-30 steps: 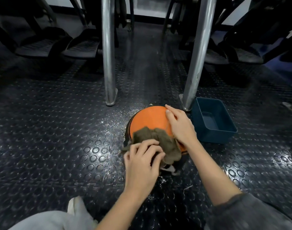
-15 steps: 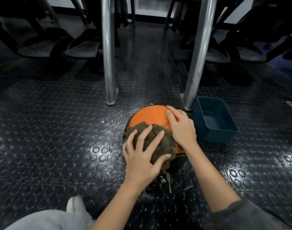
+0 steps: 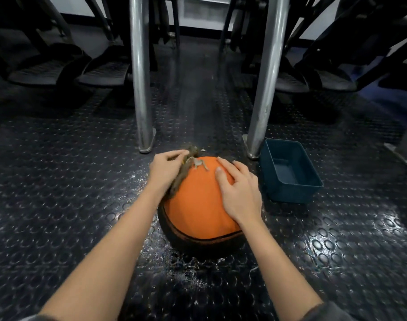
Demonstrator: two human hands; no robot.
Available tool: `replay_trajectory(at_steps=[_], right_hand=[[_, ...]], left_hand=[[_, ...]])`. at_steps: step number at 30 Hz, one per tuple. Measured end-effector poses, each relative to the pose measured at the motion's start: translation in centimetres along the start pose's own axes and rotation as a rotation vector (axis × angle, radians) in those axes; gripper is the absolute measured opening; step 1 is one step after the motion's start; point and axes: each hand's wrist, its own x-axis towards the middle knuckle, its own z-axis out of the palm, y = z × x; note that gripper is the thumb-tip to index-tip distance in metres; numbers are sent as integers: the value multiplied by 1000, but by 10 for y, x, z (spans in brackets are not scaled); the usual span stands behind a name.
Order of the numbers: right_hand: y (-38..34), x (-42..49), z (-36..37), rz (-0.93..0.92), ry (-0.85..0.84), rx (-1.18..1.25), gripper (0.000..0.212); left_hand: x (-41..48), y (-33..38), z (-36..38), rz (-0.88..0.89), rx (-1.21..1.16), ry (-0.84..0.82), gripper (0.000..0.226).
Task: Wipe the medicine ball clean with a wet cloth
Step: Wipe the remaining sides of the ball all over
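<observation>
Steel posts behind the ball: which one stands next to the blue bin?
The right post, its foot just left of the bin; the left post stands apart.

Floor [image 3: 59,205]: black rubber matting with raised round studs, glossy; I see it run to every edge of the frame. On it, by my count:
- one medicine ball [image 3: 197,205], orange over a black band, centre of frame, with wet specks [image 3: 186,269] scattered at lower centre;
- one blue rectangular tub [image 3: 290,188], right of centre, just beside the ball;
- two steel posts, left [image 3: 141,89] and right [image 3: 265,89], upper centre;
- dark ribbed foot platforms, upper left [image 3: 47,70] and upper right [image 3: 292,82].
</observation>
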Motion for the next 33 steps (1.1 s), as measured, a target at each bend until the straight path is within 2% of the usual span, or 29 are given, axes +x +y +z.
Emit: replay_trajectory(at_steps=[2, 5, 7, 9, 13, 16, 19, 21, 25, 30, 33], right_hand=[[1, 5, 0, 0, 14, 20, 35], [9, 13, 0, -9, 27, 50, 32], [13, 17, 1, -14, 18, 81, 31], [15, 17, 1, -40, 29, 95, 30], [13, 8, -2, -34, 7, 78, 31], [14, -1, -1, -43, 0, 83, 30], [16, 0, -2, -17, 18, 105, 30], [17, 4, -1, -7, 43, 132, 30], [22, 10, 2, 0, 86, 170, 37], [19, 15, 3, 4, 62, 156, 33], [14, 16, 3, 11, 46, 143, 34]], left_hand=[[-27, 3, 5, 89, 22, 72, 28], [-78, 7, 16, 386, 118, 155, 35], [-99, 7, 25, 496, 209, 192, 39], [-93, 13, 27, 435, 230, 198, 40], [-40, 26, 22, 207, 195, 77, 36], [9, 23, 13, -50, 188, -116, 23], [28, 1, -3, -335, -16, -190, 22], [20, -15, -9, -429, -180, -154, 19], [-12, -32, -9, -471, -335, 7, 22], [-67, -49, 5, -428, -553, 301, 31], [-111, -46, 25, -284, -465, 463, 29]])
